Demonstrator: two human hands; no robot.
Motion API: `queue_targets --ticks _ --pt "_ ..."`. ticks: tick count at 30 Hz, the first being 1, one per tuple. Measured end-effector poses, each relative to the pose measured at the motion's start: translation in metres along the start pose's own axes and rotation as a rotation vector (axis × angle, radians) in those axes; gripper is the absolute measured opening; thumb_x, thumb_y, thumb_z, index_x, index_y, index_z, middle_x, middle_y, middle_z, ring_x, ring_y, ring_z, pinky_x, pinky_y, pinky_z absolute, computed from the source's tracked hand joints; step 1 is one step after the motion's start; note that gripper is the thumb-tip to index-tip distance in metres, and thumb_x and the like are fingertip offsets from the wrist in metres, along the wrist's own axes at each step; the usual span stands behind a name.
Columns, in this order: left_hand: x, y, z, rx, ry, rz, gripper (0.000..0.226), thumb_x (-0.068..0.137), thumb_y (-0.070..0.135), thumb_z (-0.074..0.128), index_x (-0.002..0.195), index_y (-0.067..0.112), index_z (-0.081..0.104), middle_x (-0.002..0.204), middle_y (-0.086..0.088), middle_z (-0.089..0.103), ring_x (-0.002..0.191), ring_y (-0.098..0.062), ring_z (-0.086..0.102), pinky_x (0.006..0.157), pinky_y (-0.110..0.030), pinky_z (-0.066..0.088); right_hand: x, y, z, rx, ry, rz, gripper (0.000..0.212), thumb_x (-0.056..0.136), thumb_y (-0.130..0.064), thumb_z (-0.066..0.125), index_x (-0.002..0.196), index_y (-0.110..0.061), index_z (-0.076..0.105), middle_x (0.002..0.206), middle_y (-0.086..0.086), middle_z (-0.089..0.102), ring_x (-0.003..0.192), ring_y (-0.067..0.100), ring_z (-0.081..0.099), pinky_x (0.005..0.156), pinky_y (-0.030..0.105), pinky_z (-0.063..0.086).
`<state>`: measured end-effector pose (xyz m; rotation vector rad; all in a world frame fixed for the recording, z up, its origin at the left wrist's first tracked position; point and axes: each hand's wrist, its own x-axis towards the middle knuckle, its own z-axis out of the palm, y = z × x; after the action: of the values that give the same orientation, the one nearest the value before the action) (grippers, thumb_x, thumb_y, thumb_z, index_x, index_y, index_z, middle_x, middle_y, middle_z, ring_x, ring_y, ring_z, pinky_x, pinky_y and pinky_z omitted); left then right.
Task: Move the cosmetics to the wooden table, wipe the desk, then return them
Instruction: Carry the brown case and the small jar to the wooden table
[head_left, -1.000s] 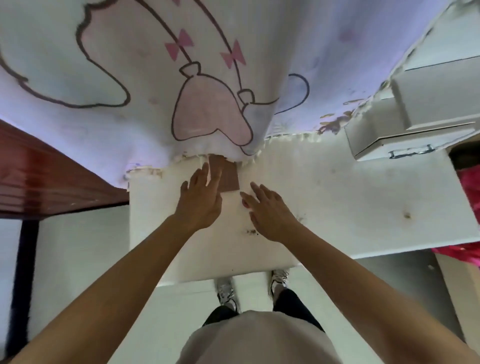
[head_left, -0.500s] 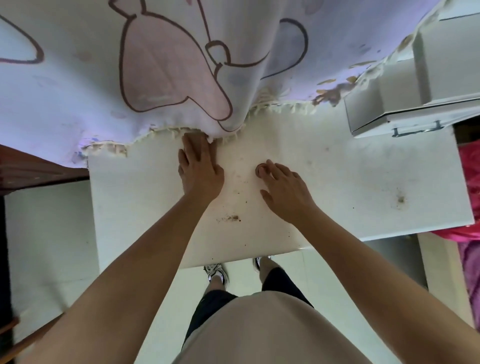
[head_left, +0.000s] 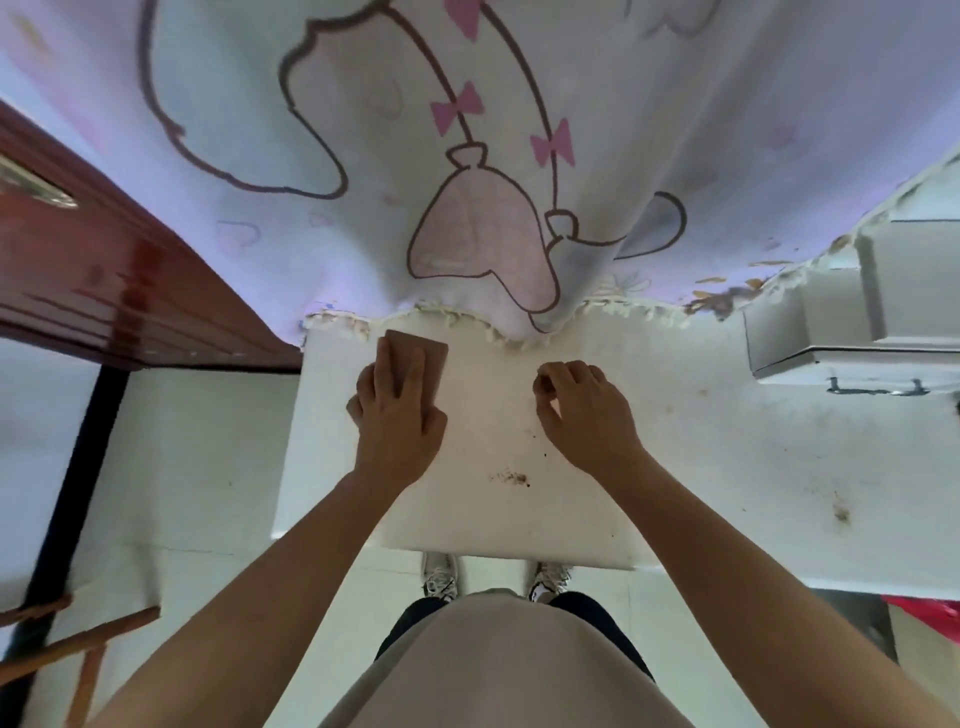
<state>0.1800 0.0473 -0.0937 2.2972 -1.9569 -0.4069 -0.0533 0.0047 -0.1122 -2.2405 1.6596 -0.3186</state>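
Observation:
A flat brown rectangular pad (head_left: 428, 353) lies on the white desk (head_left: 727, 467) near its far left corner. My left hand (head_left: 397, 410) rests flat on top of the pad, fingers pressed along it, covering its near half. My right hand (head_left: 584, 410) sits to the right on the bare desk, fingers curled under with the knuckles down, holding nothing that I can see. Brown crumbs and stains (head_left: 511, 477) mark the desk between my wrists. No cosmetics are in view.
A pale cartoon-print cloth (head_left: 467, 182) with a fringed hem hangs over the desk's far edge. A white drawer unit (head_left: 852, 343) stands at the desk's right. A dark red wooden table (head_left: 104, 291) is to the left, wooden chair parts (head_left: 78, 644) at lower left.
The brown pad, hidden under my left hand half a second ago, shows again as the hand slid left along the hem. My right hand's fingers have curled in. The view shifted.

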Motion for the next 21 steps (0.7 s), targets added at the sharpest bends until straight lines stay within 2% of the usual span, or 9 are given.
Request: queue_targets --ticks 3,8,10,16,21 --pt "-0.019 -0.013 -0.040 -0.016 0.154 -0.063 0.071 0.074 0.025 0.055 0.144 0.015 0.042 0.156 -0.022 0.024 0.123 -0.042 0.037 0.087 -0.054 0.037 0.021 -0.033 -0.011 0.037 0.049 -0.144 0.020 0.094 -0.025 0.055 0.107 -0.014 0.063 0.095 0.004 0.064 0.082 0.027 0.059 0.065 0.039 0.053" --pt "-0.082 -0.053 -0.095 0.042 0.342 -0.275 0.070 0.076 0.035 0.056 0.143 0.021 0.043 0.159 -0.011 0.020 0.127 -0.039 0.034 0.096 -0.052 0.034 0.036 -0.117 -0.009 0.197 0.028 -0.353 0.020 0.091 -0.023 0.061 0.109 -0.016 0.064 0.100 0.004 0.064 0.088 0.027 0.062 0.066 0.034 0.052" --pt "-0.118 -0.072 -0.112 0.049 0.391 -0.374 0.069 0.078 0.036 0.056 0.144 0.020 0.042 0.159 -0.011 0.020 0.128 -0.038 0.032 0.098 -0.052 0.033 0.029 -0.158 -0.006 0.258 0.020 -0.457 0.021 0.089 -0.023 0.062 0.109 -0.017 0.064 0.098 0.001 0.063 0.087 0.025 0.062 0.065 0.035 0.053" --pt "-0.226 -0.149 -0.156 0.091 0.548 -0.515 0.066 0.079 0.030 0.068 0.140 0.015 0.048 0.157 -0.011 0.026 0.130 -0.041 0.036 0.099 -0.055 0.035 -0.009 -0.282 0.004 0.350 0.046 -0.703 0.027 0.085 -0.024 0.065 0.112 -0.018 0.064 0.100 -0.003 0.062 0.088 0.020 0.062 0.066 0.034 0.052" --pt "-0.325 -0.228 -0.189 0.046 0.732 -0.641 0.068 0.077 0.036 0.060 0.141 0.019 0.047 0.155 -0.008 0.030 0.127 -0.040 0.040 0.097 -0.053 0.038 -0.063 -0.408 0.022 0.412 0.064 -0.867 0.028 0.086 -0.022 0.066 0.114 -0.017 0.065 0.105 0.000 0.061 0.095 0.018 0.060 0.076 0.026 0.049"
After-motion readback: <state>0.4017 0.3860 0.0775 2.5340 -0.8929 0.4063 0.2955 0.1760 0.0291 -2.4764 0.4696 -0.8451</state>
